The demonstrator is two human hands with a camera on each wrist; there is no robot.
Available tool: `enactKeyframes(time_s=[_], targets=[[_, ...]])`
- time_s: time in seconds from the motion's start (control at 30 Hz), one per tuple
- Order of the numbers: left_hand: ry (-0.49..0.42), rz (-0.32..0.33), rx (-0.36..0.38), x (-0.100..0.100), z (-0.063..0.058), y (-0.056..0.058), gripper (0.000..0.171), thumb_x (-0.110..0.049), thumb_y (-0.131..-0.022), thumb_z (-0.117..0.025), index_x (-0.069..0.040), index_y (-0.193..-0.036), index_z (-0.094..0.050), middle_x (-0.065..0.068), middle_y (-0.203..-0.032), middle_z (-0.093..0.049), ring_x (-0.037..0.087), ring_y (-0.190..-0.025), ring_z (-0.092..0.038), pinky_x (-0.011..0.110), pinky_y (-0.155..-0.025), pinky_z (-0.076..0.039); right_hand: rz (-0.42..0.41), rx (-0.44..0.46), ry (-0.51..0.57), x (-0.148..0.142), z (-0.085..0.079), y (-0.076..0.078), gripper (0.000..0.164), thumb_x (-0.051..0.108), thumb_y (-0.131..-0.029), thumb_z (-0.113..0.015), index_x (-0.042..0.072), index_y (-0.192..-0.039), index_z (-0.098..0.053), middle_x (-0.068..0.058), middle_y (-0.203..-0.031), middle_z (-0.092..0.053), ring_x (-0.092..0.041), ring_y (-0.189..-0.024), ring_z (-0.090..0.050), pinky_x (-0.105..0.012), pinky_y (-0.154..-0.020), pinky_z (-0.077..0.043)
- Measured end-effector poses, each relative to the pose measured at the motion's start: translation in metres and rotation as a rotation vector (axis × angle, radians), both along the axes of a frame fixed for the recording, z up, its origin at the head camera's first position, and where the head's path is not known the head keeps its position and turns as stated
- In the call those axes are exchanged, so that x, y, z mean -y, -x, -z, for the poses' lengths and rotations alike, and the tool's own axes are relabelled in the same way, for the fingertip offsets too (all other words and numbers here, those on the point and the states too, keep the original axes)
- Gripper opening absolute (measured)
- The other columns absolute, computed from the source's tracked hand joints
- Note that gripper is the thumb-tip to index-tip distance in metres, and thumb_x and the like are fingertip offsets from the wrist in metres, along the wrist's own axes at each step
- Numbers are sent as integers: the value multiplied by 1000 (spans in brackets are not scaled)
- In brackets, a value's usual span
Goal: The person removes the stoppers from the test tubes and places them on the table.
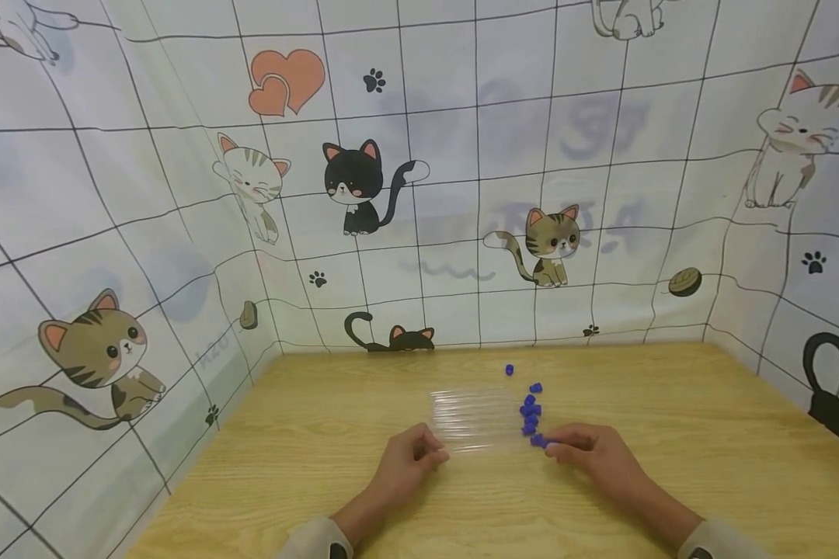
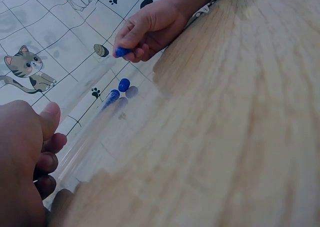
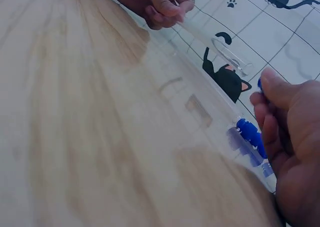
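Observation:
My left hand (image 1: 407, 463) pinches one end of a slim clear plastic tube (image 3: 212, 44), held above the table. Facing it, my right hand (image 1: 601, 454) pinches a small blue cap (image 2: 122, 52) between thumb and fingers. In the right wrist view the tube's free end points toward that cap, close to the right fingertips. More clear tubes (image 1: 471, 419) lie side by side in a row on the table beyond the hands. Several blue caps (image 1: 531, 411) sit in a loose line at the right ends of those tubes.
A single blue cap (image 1: 509, 369) lies farther back on the wooden table (image 1: 322, 404). A white cloth (image 1: 447, 287) printed with cats and grid lines stands along the back and both sides.

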State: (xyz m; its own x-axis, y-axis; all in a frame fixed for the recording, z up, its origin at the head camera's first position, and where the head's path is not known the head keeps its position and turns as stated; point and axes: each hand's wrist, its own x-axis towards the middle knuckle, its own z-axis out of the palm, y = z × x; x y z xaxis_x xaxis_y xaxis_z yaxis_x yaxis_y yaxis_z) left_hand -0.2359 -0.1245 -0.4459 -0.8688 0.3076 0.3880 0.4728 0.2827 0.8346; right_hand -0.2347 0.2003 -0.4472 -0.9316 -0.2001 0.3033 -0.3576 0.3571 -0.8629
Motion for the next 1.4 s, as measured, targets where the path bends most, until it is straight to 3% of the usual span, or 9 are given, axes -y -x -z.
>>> enactKeyframes(time_s=[0.13,0.23,0.4,0.6,0.93,1.13,1.27,1.4], targets=[[20,-19,9,-2,-7,-4,9,-1,-86,-68,-1,-86,-59,9,-83,-66,13,-69,-57,22,-63,-45,27,-14,-96,1,0,-1,22,32,-82,-75,16,-97,-75,1,-96,-69,-12,-81,-63,-27,-67,-49],[45,-42,8,-1,-6,-3,10,-3,-85,-69,-2,-87,-60,6,-80,-66,11,-68,-56,21,-63,-44,57,-22,-136,4,1,0,19,34,-79,-76,22,-93,-75,4,-93,-68,-12,-77,-61,-27,-64,-48],[89,-77,15,3,1,4,12,-13,-84,-72,-10,-87,-61,-4,-76,-63,6,-66,-52,22,-61,-43,72,-66,-173,6,1,0,18,31,-79,-78,21,-94,-74,6,-92,-67,-11,-79,-61,-27,-70,-49],[108,-79,-45,5,7,8,13,-18,-82,-75,-12,-84,-64,-6,-76,-60,7,-67,-50,23,-61,-42,63,-68,-213,7,1,0,21,31,-79,-78,20,-96,-73,7,-91,-66,-9,-80,-61,-26,-71,-49],[215,-108,-124,-2,19,9,15,-19,-76,-80,-14,-83,-67,-4,-75,-49,6,-67,-44,23,-62,-40,54,-81,-234,6,9,-7,19,24,-80,-77,20,-97,-71,7,-85,-63,-8,-75,-58,-26,-67,-48],[313,-173,-178,-11,12,13,17,-22,-74,-81,-16,-81,-67,-8,-69,-43,4,-62,-40,23,-59,-37,90,-87,-235,6,5,-7,21,21,-78,-79,23,-97,-71,6,-81,-59,-10,-72,-55,-26,-64,-47],[326,-181,-178,-11,9,14,17,-22,-74,-81,-14,-81,-67,-9,-67,-43,5,-61,-39,23,-58,-35,94,-81,-193,8,6,-5,24,22,-77,-80,21,-99,-71,5,-82,-60,-11,-75,-58,-27,-67,-49],[313,-179,-162,-8,14,12,21,-24,-75,-81,-13,-85,-67,-8,-68,-43,6,-62,-40,24,-59,-36,102,-63,-174,10,8,-6,29,27,-78,-79,18,-104,-69,4,-88,-62,-11,-79,-59,-27,-71,-49]])
